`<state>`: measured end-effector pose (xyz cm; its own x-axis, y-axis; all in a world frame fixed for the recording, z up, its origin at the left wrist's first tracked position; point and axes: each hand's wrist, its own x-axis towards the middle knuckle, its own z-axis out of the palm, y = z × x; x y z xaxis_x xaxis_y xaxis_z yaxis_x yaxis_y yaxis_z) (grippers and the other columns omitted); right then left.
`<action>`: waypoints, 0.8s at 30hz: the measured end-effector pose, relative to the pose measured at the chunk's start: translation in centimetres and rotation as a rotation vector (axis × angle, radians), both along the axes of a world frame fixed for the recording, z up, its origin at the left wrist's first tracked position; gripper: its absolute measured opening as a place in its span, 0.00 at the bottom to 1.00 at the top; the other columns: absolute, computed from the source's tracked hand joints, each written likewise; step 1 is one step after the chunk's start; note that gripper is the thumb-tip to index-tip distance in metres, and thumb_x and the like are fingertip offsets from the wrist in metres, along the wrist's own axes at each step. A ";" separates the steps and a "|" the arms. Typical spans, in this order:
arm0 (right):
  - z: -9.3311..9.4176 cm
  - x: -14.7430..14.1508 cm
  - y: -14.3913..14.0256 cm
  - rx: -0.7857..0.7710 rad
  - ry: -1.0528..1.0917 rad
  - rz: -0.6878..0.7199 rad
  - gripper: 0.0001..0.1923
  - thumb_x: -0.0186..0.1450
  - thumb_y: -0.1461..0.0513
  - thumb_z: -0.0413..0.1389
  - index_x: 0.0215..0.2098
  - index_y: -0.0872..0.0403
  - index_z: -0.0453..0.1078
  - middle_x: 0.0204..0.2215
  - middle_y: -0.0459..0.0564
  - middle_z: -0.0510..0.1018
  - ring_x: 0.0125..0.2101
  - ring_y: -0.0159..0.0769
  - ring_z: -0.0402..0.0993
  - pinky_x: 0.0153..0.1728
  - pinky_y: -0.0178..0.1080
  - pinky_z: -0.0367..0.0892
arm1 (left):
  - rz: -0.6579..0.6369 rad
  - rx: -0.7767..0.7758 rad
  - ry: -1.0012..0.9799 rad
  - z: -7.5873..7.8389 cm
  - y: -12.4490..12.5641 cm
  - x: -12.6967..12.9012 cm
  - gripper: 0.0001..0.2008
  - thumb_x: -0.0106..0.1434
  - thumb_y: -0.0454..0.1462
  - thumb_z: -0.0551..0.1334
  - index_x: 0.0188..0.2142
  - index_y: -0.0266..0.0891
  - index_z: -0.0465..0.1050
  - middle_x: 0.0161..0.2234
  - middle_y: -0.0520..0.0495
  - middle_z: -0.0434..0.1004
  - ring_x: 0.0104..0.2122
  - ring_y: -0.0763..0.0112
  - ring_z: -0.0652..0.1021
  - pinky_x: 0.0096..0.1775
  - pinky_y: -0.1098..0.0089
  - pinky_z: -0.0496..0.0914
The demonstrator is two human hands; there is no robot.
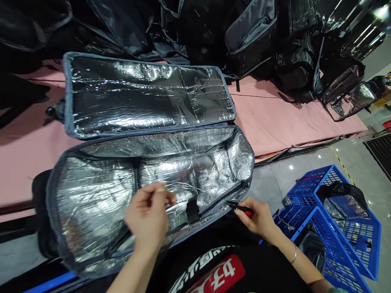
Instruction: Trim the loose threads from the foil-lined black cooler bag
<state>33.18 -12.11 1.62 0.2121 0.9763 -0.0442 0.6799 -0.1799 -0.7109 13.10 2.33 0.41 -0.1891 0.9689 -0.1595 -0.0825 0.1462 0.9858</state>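
An insulated bag (pixel 183 171) with a crinkled silver foil lining lies before me, its foil-faced lid (pixel 149 97) folded back and away. Over the bag's near part is my left hand (pixel 149 211), fingers curled into a pinch; whatever may be between them is too small to tell. In my right hand (pixel 256 215) is a pair of thread snips (pixel 241 208) with dark blades and a red and black handle. The blade tips reach the bag's near edge at its right end. Close to the left hand, a short black strap (pixel 192 210) crosses the near rim.
Pink padding covers the long table (pixel 269 118). Several black bags (pixel 198 36) are heaped along its far side. To the right on the floor stand blue plastic crates (pixel 330 228), one holding a foil-lined bag (pixel 346 203).
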 end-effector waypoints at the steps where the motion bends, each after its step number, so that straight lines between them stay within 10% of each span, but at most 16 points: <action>1: 0.1 0.0 0.0 0.001 0.002 0.004 0.11 0.62 0.54 0.54 0.33 0.54 0.69 0.23 0.47 0.73 0.21 0.32 0.67 0.25 0.33 0.59 | 0.081 0.019 -0.040 0.5 0.5 -0.4 0.07 0.48 0.37 0.62 0.25 0.37 0.65 0.15 0.59 0.64 0.15 0.79 0.66 0.20 0.74 0.62; 6: 0.4 0.3 0.2 0.019 -0.024 0.020 0.11 0.62 0.55 0.54 0.33 0.54 0.68 0.22 0.47 0.72 0.22 0.32 0.67 0.25 0.33 0.59 | 0.125 0.128 0.011 2.0 1.5 -2.1 0.09 0.45 0.37 0.65 0.24 0.35 0.66 0.14 0.59 0.62 0.15 0.78 0.68 0.20 0.73 0.65; 11: 0.5 0.3 -0.1 0.046 -0.013 0.027 0.10 0.62 0.56 0.54 0.33 0.55 0.67 0.20 0.44 0.69 0.18 0.28 0.63 0.22 0.32 0.57 | -0.190 0.078 0.231 2.1 0.1 -2.6 0.21 0.50 0.43 0.65 0.43 0.39 0.67 0.37 0.49 0.75 0.32 0.71 0.77 0.38 0.69 0.72; 17: 0.4 0.0 -0.1 0.099 -0.011 0.046 0.10 0.62 0.56 0.54 0.35 0.55 0.67 0.22 0.44 0.71 0.20 0.28 0.65 0.23 0.31 0.59 | -0.838 0.122 0.552 0.4 -2.7 -0.6 0.15 0.58 0.49 0.55 0.33 0.43 0.74 0.32 0.50 0.78 0.30 0.67 0.77 0.34 0.70 0.70; 24: 0.1 -0.3 0.2 0.018 -0.005 0.014 0.11 0.62 0.55 0.54 0.37 0.55 0.65 0.22 0.43 0.70 0.20 0.29 0.65 0.23 0.32 0.58 | -0.971 0.141 0.848 0.0 -4.6 1.7 0.13 0.60 0.40 0.54 0.41 0.42 0.73 0.40 0.46 0.77 0.40 0.61 0.75 0.40 0.65 0.70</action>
<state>32.86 -11.95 1.74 0.1981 0.9798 -0.0252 0.6860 -0.1570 -0.7104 14.79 -2.29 0.44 0.6050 0.7643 -0.2232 0.6521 -0.3148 0.6897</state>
